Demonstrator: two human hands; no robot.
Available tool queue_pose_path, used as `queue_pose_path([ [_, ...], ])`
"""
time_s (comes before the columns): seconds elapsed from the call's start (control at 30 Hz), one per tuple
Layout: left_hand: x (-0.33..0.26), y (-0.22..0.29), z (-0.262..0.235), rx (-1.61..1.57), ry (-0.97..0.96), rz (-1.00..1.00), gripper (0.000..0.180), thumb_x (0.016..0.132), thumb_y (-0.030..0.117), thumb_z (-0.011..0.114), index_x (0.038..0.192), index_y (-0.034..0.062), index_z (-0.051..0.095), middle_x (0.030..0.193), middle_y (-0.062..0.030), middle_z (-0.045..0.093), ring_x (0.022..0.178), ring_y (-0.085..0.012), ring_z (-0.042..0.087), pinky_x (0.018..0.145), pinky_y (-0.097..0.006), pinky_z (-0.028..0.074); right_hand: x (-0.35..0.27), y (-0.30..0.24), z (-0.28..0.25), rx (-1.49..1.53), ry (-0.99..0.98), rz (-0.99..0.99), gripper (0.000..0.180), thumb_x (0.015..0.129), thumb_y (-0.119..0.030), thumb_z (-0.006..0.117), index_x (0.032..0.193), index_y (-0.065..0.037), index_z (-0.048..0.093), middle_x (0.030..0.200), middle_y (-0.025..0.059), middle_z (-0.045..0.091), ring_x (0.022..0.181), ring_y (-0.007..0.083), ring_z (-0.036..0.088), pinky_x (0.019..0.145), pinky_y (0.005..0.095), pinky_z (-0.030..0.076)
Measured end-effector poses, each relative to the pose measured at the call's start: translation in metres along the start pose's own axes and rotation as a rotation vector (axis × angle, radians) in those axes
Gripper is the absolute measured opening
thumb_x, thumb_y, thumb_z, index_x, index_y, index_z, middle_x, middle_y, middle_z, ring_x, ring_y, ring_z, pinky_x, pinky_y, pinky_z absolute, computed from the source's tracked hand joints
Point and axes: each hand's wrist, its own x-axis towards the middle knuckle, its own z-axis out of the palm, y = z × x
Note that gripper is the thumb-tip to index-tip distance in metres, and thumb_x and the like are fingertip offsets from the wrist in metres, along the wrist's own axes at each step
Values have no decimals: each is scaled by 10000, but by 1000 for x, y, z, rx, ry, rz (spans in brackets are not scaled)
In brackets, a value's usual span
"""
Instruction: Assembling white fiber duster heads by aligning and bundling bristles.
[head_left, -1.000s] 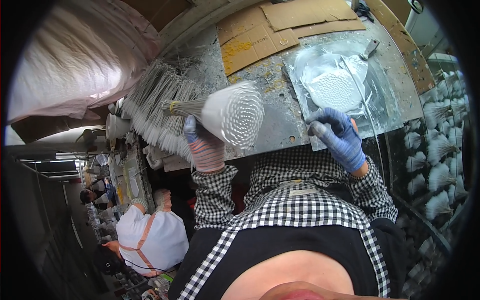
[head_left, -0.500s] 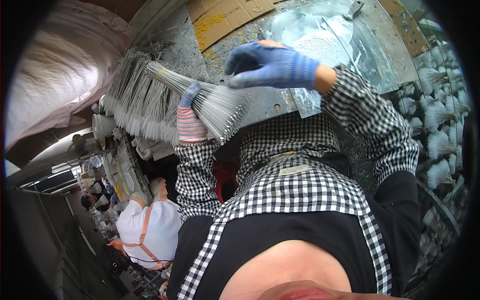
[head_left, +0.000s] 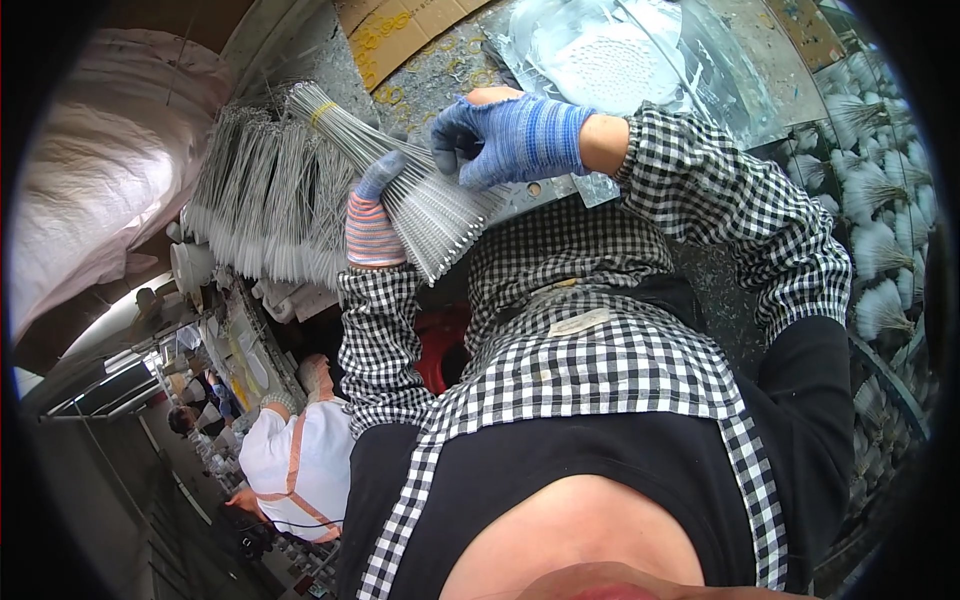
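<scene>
A fanned bundle of thin wire brushes (head_left: pixel 430 215) slants across the front of the bench, its white bristle ends toward me and a yellow rubber band round the wire handles. My left hand (head_left: pixel 378 215), in a striped pink and blue knit glove, is closed round the middle of this bundle. Beside the bundle's right edge is my right hand (head_left: pixel 515 142) in a blue glove. Its fingers are curled but apart, and nothing shows between them. Whether its fingertips touch the bristles I cannot tell.
Many similar wire brushes (head_left: pixel 270 200) lie in a row at the left. Yellow rubber bands lie on cardboard (head_left: pixel 410 35) and the bench. A white-smeared plate (head_left: pixel 615 65) sits at the far right. Bundles of white bristles (head_left: pixel 880 250) stand at right. A co-worker (head_left: pixel 295 460) sits at lower left.
My right hand has moved slightly left and down, closer to the bundle. The bundle stays in my left hand, and the whole view has shifted a little.
</scene>
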Motion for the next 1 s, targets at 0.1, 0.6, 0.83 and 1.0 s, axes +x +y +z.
queue_pose_path([
  [0.1, 2, 3, -2, 6, -87, 96, 587, 858, 48, 667, 1414, 91, 484, 1220, -151, 647, 1156, -318, 652, 1042, -509, 542, -5, 9, 7, -142, 60, -73, 188, 759, -189, 779, 938, -135, 765, 937, 88, 721, 888, 243, 698, 818, 355, 561],
  [0.6, 10, 3, 13, 185, -72, 443, 733, 727, -51, 656, 1428, 72, 482, 1323, -153, 601, 1236, -341, 617, 1070, -478, 539, -13, 7, 10, -518, 173, -104, 254, 784, -272, 765, 967, -96, 774, 898, 141, 764, 844, 316, 749, 800, 411, 606],
  [0.83, 10, 6, 23, 107, -193, 467, 819, 726, -101, 607, 1491, 126, 424, 1366, -160, 591, 1291, -325, 589, 1128, -527, 491, -8, 7, 7, -379, 114, -30, 372, 807, -251, 802, 1106, -44, 726, 965, 151, 766, 896, 282, 752, 843, 371, 600],
  [1.0, 9, 6, 21, 96, -245, 531, 883, 722, -89, 616, 1537, 135, 360, 1355, -161, 593, 1287, -334, 588, 1165, -587, 431, -10, 6, 4, -152, 57, -19, 439, 822, -261, 795, 1155, 10, 706, 1029, 170, 761, 960, 264, 740, 883, 369, 591],
])
